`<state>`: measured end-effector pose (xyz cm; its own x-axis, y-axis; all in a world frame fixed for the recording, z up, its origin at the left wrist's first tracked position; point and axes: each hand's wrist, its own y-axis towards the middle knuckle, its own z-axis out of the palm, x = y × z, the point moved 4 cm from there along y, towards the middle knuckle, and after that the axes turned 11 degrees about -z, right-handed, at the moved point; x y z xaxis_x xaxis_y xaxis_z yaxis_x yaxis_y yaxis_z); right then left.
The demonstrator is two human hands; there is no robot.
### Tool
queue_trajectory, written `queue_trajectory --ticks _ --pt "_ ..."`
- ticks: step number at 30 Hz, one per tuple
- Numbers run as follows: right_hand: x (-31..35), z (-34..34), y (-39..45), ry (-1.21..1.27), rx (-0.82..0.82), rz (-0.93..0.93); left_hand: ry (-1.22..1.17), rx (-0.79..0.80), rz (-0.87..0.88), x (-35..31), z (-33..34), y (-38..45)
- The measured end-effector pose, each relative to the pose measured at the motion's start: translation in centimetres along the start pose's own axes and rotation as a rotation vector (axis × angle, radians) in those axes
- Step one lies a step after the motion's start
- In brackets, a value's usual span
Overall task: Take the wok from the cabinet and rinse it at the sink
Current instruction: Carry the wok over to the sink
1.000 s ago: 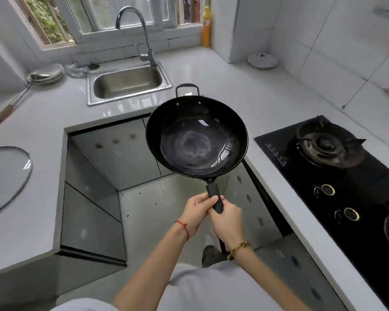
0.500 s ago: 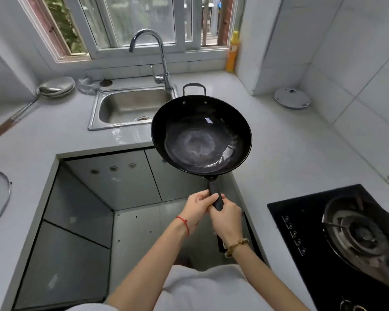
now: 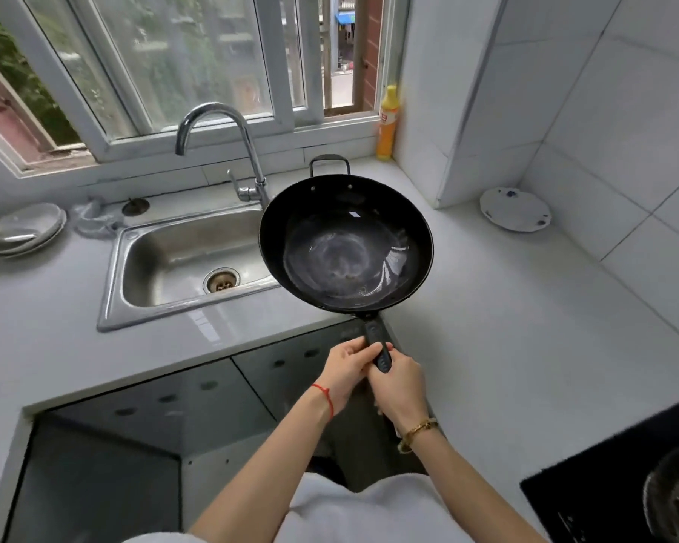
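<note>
A black wok [image 3: 345, 244] with a long black handle and a small loop handle at its far rim hangs level above the counter, its left edge over the right side of the steel sink [image 3: 181, 264]. My left hand [image 3: 345, 372] and my right hand [image 3: 398, 386] both grip the long handle, side by side. The wok is empty, with a pale sheen on its bottom. A chrome gooseneck faucet [image 3: 228, 150] stands behind the sink, just left of the wok's far rim. The grey cabinet doors [image 3: 165, 409] below the counter look shut.
A yellow bottle [image 3: 387, 123] stands in the window corner. A white plate [image 3: 515, 209] lies at the right wall. Steel dishes [image 3: 20, 229] are stacked at the far left. A black gas hob [image 3: 624, 484] sits at the lower right.
The wok has travelled forward and up to the counter, now reaching over the sink's right edge. The view has moved closer to the sink and window. Both hands keep their grip.
</note>
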<state>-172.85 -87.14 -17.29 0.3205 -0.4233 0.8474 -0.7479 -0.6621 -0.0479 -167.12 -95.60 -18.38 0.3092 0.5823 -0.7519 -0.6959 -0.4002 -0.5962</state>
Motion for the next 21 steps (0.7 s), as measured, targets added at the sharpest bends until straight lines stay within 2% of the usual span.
queue_trajectory --ticks 10,21 --pt "2.9 2.2 13.7 -0.029 -0.069 0.046 -0.006 0.071 -0.055 -9.9 -2.6 10.8" --pt "1.2 1.3 21.8 -0.078 -0.002 0.072 -0.087 0.055 -0.114 -12.4 -1.3 18.3"
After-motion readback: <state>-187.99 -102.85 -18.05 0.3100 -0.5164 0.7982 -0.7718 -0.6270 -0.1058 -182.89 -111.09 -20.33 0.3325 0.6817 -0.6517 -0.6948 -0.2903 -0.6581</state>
